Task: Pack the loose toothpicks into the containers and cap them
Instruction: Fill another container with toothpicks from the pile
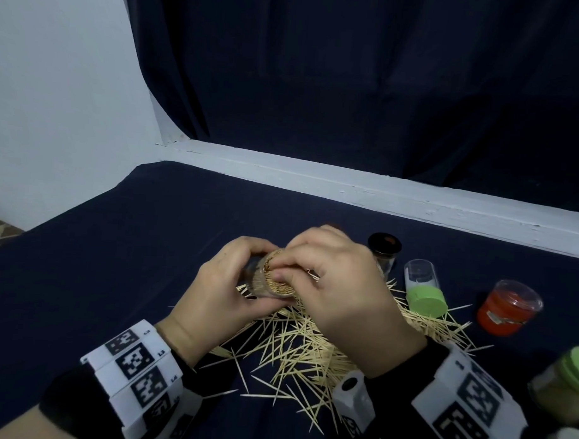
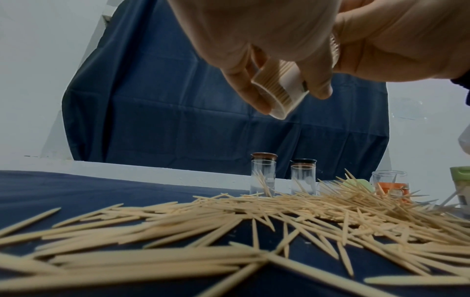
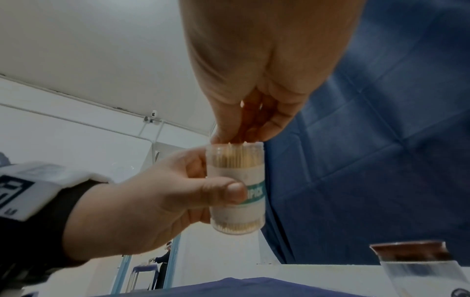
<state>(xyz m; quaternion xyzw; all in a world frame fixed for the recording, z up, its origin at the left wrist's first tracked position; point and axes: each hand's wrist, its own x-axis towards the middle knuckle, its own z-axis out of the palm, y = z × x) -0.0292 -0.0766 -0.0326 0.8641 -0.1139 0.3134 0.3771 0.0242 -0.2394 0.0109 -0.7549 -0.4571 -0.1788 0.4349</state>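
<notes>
I count six containers: one in my left hand (image 1: 228, 284), five on the table (image 1: 133, 246); loose toothpicks (image 1: 296, 347) uncountable.

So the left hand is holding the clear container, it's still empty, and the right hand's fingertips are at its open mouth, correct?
Not quite: the clear container is packed nearly full of toothpicks, as the right wrist view shows. The rest stands: the left hand grips it and the right hand has its fingertips at the open mouth.
</notes>
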